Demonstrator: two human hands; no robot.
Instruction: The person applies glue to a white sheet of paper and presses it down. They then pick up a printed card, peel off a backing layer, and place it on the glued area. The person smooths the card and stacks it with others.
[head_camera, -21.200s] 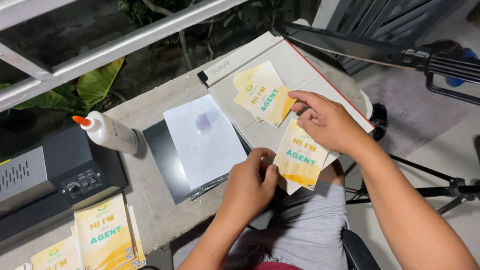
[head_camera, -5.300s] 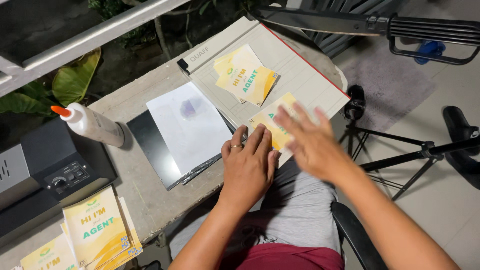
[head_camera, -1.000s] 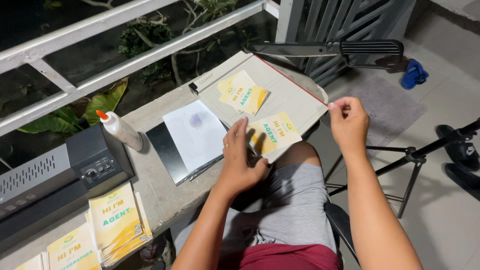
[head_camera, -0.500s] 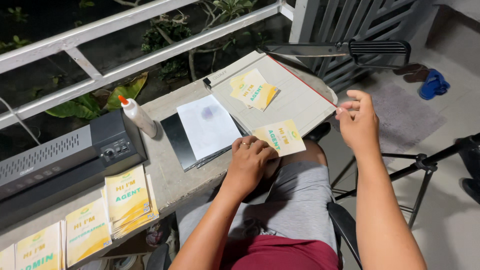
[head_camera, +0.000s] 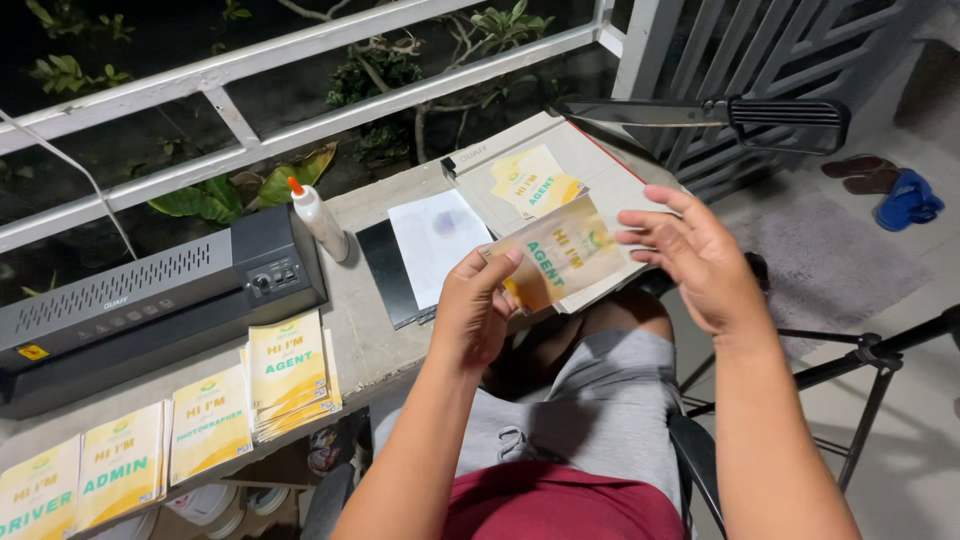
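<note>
I held the yellow card (head_camera: 558, 262) up just in front of the paper cutter (head_camera: 600, 190), my left hand (head_camera: 478, 312) pinching its near corner. My right hand (head_camera: 695, 262) was spread loose, fingertips at the card's far edge, gripping nothing.
</note>
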